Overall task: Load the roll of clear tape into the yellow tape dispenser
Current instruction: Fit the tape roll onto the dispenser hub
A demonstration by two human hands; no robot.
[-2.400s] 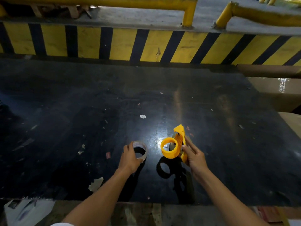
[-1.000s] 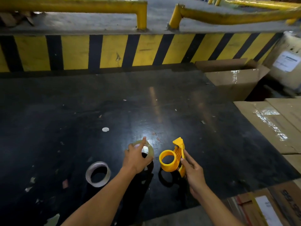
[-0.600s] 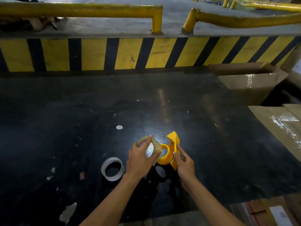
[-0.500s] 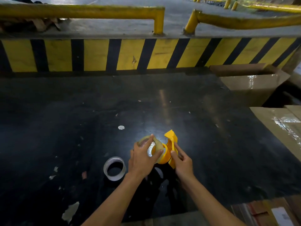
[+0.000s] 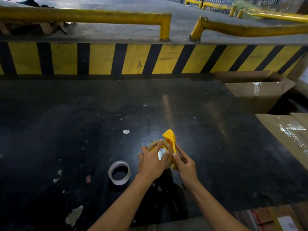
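Note:
The yellow tape dispenser [image 5: 171, 140] stands upright on the black table, its handle gripped by my right hand [image 5: 185, 165]. My left hand [image 5: 151, 162] holds the roll of clear tape [image 5: 166, 145] pressed sideways against the dispenser, over where its round hub was; the hub is hidden by the roll and my fingers. Only the dispenser's pointed top and back edge show.
A second tape roll [image 5: 119, 171] lies flat on the black table [image 5: 66, 130] left of my hands. Taped cardboard boxes [image 5: 290, 130] sit along the right. A yellow-and-black striped barrier [image 5: 133, 59] with yellow rails closes off the far side.
My left hand left one roll flat on the table, picked up another clear roll and brought it right onto the dispenser's hub. My right hand kept the dispenser.

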